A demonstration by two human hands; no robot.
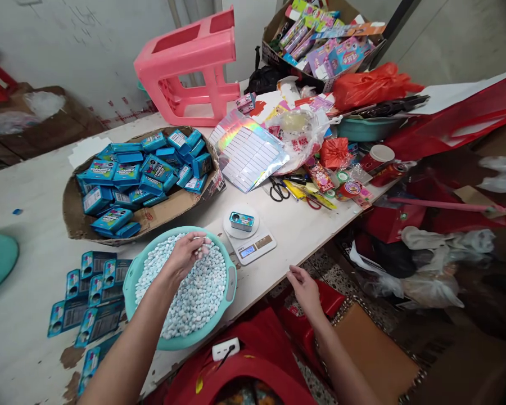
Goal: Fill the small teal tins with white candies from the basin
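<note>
My left hand (188,253) is over a teal basin (129,292) full of pale blue and white candies (198,301), its fingers curled round a few of them. My right hand (304,288) hangs beside the table's front edge, fingers bent together; whether anything is in it cannot be made out. A small blue tin (242,221) lies on the round plate of a white scale (259,247), whose display is lit. Behind the basin, a cardboard tray (168,214) holds a pile of blue boxes (156,169).
Several blue tins (102,284) stand left of the basin. Behind the scale lie scissors (279,190), a shiny label sheet (253,152) and bags. A pink stool (189,67) lies at the back. A power strip (226,349) is below the front edge.
</note>
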